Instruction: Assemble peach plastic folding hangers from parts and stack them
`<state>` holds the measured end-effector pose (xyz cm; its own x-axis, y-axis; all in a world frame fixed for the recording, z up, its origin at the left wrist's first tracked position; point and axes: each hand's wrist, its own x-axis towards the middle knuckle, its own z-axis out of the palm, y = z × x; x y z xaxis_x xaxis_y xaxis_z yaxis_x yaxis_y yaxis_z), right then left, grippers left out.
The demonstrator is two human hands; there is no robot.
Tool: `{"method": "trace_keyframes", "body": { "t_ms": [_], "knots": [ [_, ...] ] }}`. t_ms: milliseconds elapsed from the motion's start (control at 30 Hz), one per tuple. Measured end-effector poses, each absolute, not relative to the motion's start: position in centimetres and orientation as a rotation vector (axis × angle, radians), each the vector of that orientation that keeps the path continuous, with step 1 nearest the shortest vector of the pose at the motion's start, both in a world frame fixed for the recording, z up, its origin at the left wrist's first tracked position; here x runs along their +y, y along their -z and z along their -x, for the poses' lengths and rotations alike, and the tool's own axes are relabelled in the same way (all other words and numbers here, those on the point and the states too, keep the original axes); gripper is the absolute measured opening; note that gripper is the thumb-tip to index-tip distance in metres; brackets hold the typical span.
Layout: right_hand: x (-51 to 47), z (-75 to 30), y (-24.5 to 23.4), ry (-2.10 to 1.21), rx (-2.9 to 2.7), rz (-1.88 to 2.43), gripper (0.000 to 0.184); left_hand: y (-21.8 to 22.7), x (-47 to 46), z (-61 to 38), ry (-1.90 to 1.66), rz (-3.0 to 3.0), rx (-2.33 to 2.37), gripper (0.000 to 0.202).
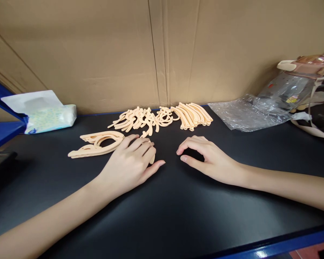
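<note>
A peach-coloured, slotted assembly of flat arms and a curved loop [98, 150] lies on the black surface [167, 208], partly beneath and at ten o'clock from the left hand [131, 160]. That hand rests palm down over its near end, the fingers lying loosely across it and the thumb spread away to three o'clock; a bit of peach plastic shows past the fingers. How firmly the covered fingertips press cannot be seen.

At three o'clock from the left hand, the right hand [207, 158] rests on the surface with nothing in it, its fingers bent and its thumb apart from them, a gap between.

At twelve o'clock from the left hand is a loose heap of curved peach pieces [136, 122], some overlapping. Beside the heap, at eleven o'clock from the right hand, similar slim arms [193, 115] lie side by side in a slanting row.

Further out, at one o'clock from the right hand, sits a crumpled clear plastic bag [240, 113], and at two o'clock a transparent bottle [294, 90] with a brownish lid and a pale strap. A soft tissue pack [52, 117] lies at ten o'clock from the left hand. Brown cardboard [110, 54] stands behind everything at twelve o'clock.
</note>
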<state>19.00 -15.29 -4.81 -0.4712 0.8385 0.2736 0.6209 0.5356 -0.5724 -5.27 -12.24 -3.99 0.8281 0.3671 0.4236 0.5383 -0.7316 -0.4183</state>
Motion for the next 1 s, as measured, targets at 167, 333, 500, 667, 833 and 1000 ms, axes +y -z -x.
{"method": "trace_keyframes", "body": {
  "t_ms": [167,333,500,667,833,1000],
  "knots": [
    [-15.3,-19.0,4.8,-0.533,-2.254,1.17,0.006,3.7,-13.1,4.9,0.533,2.553,-0.532,0.027],
    [-15.3,-18.9,4.9,-0.53,-2.256,1.16,0.007,3.8,-14.1,4.7,0.555,2.697,-0.359,0.027],
    [-15.3,-18.9,4.8,-0.512,-2.341,1.074,0.015,3.5,-15.1,4.4,0.544,2.927,-0.187,0.031],
    [-15.5,-18.8,5.1,-0.324,-2.496,0.984,0.032,3.3,-14.8,4.5,0.633,2.993,-0.274,0.029],
    [-15.6,-18.7,5.4,-0.242,-2.504,1.021,0.036,4.0,-13.0,5.2,0.583,2.762,-0.758,0.031],
    [-15.7,-18.6,5.2,-0.289,-2.506,0.989,0.033,4.8,-12.1,5.8,0.4,2.686,-1.072,0.047]
  ]
}}
